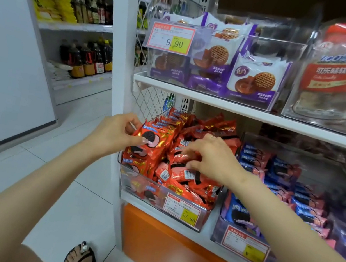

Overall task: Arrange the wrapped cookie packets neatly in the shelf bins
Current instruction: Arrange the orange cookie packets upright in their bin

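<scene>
Left hand (pixel 118 135) grip clasps upright red packets (pixel 152 150); right hand (pixel 211 158) pinches loose packet (pixel 180 157)

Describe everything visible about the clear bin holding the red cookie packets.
The clear plastic bin sits at the left end of the lower white shelf, heaped above its rim with red wrapped cookie packets. A red-and-yellow price tag hangs on its front. The left hand pinches an upright red packet; the right hand touches loose ones.
</scene>
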A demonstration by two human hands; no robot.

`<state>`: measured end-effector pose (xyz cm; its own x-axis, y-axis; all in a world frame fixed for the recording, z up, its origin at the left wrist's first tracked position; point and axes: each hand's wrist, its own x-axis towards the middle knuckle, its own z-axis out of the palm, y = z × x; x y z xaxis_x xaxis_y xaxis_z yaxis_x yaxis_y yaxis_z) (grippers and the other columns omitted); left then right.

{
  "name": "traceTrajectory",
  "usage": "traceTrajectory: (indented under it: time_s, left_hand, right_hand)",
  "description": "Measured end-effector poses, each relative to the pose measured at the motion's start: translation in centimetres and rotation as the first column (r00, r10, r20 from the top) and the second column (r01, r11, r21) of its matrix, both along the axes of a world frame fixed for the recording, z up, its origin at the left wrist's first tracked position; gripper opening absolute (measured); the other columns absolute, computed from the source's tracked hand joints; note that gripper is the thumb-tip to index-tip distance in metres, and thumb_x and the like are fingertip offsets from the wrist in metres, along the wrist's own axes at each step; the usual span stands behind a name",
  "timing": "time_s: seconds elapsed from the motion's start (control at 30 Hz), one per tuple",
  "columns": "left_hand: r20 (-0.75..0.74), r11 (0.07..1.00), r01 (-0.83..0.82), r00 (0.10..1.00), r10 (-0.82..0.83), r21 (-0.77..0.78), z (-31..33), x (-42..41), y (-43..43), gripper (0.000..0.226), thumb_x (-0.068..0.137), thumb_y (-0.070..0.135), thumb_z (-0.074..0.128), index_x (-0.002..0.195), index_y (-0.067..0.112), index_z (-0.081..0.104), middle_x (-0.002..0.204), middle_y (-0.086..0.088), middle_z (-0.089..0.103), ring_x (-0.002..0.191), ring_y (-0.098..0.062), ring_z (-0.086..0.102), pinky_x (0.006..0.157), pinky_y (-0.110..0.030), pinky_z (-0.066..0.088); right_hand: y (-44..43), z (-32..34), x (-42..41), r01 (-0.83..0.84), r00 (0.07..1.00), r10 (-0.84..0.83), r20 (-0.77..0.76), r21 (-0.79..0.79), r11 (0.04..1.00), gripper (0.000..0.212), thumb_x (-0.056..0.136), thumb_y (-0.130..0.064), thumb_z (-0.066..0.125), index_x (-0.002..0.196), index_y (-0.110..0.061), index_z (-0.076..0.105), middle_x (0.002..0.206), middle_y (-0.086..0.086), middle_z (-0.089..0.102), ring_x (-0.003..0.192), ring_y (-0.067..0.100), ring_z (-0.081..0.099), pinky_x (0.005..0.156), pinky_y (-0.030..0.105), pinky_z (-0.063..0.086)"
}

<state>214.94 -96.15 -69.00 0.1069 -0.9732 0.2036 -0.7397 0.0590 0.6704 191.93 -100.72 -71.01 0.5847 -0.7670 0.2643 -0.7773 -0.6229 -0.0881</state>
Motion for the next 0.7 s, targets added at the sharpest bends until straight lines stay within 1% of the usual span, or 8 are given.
traceTrajectory:
  time_s: [0.03,0.1,0.27,0.37,0.5,0.57,0.63,0.7]
  left_hand:
    - [0.001,0.999,-0.038,0.999,0.038,-0.033,-0.2,0.1,0.3,0.022,0.074,0.022,0.077,0.084,0.019,0.057,0.075,0.002,0.061,0.073,-0.02,0.058,0.075,-0.034,0.048]
    - [-0.002,0.992,-0.093,0.996,0.093,-0.086,-0.6,0.3,0.8,0.023,0.075,0.023,0.077,0.086,0.018,0.058,0.074,0.005,0.06,0.071,-0.016,0.055,0.069,-0.03,0.045]
    - [-0.078,0.982,-0.146,0.987,0.137,-0.123,-1.4,0.3,0.8,0.023,0.075,0.027,0.076,0.086,0.018,0.057,0.075,0.007,0.06,0.078,-0.021,0.06,0.076,-0.036,0.05]
    - [-0.068,0.97,-0.173,0.984,0.164,-0.168,-2.0,-0.1,0.6,0.021,0.076,0.027,0.075,0.085,0.018,0.057,0.072,0.005,0.06,0.077,-0.022,0.061,0.075,-0.036,0.05]
    - [-0.045,0.957,-0.183,0.983,0.177,-0.225,-2.3,-1.6,-0.6,0.027,0.082,0.024,0.069,0.102,0.01,0.058,0.09,-0.007,0.065,0.089,-0.028,0.061,0.072,-0.031,0.045]
    - [-0.059,0.963,-0.176,0.984,0.167,-0.206,-2.2,-2.5,-2.5,0.036,0.084,0.027,0.067,0.111,0.008,0.053,0.099,-0.012,0.066,0.096,-0.031,0.06,0.074,-0.03,0.044]
    - [-0.109,0.971,-0.165,0.983,0.147,-0.176,-1.9,-3.2,-4.7,0.041,0.085,0.027,0.066,0.115,0.007,0.047,0.102,-0.017,0.065,0.095,-0.034,0.06,0.077,-0.035,0.048]
    - [-0.05,0.975,-0.165,0.986,0.16,-0.145,-1.4,-3.6,-6.7,0.04,0.088,0.026,0.063,0.115,0.004,0.045,0.105,-0.019,0.063,0.096,-0.036,0.06,0.075,-0.036,0.046]
  right_hand:
    - [-0.3,-0.2,0.0,-0.002,0.992,0.001,-0.13,-0.006,1.0,0.039,0.084,-0.038,0.066,0.121,-0.031,0.059,0.116,-0.006,0.063,0.108,0.015,0.043,0.086,0.03,0.028]
    - [-0.6,-0.7,0.3,0.011,0.96,-0.002,-0.281,0.031,0.999,0.049,0.083,-0.046,0.064,0.128,-0.033,0.054,0.127,-0.004,0.058,0.119,0.018,0.04,0.096,0.034,0.025]
    - [-0.9,-1.4,1.3,0.036,0.898,-0.024,-0.439,0.02,0.999,0.064,0.078,-0.059,0.062,0.135,-0.033,0.047,0.128,0.0,0.058,0.122,0.02,0.039,0.098,0.038,0.024]
    - [-0.9,-1.3,1.5,0.058,0.926,-0.043,-0.374,0.031,0.998,0.062,0.078,-0.058,0.063,0.133,-0.033,0.048,0.126,-0.001,0.059,0.12,0.019,0.041,0.097,0.037,0.024]
    - [-0.3,-0.6,1.3,0.106,0.972,-0.084,-0.221,0.088,0.991,0.059,0.079,-0.055,0.064,0.131,-0.033,0.047,0.119,0.004,0.057,0.113,0.02,0.044,0.095,0.034,0.026]
    - [-0.1,-0.5,1.2,0.101,0.98,-0.084,-0.18,0.089,0.991,0.058,0.079,-0.054,0.065,0.13,-0.033,0.047,0.117,0.004,0.057,0.111,0.019,0.044,0.092,0.031,0.026]
    - [0.0,-0.7,1.1,0.085,0.986,-0.072,-0.148,0.085,0.993,0.058,0.079,-0.053,0.065,0.13,-0.033,0.048,0.116,0.002,0.056,0.11,0.018,0.043,0.088,0.029,0.025]
    - [0.1,-1.0,0.7,0.068,0.993,-0.061,-0.102,0.075,0.995,0.058,0.079,-0.053,0.066,0.13,-0.033,0.047,0.116,0.001,0.057,0.109,0.017,0.044,0.09,0.029,0.026]
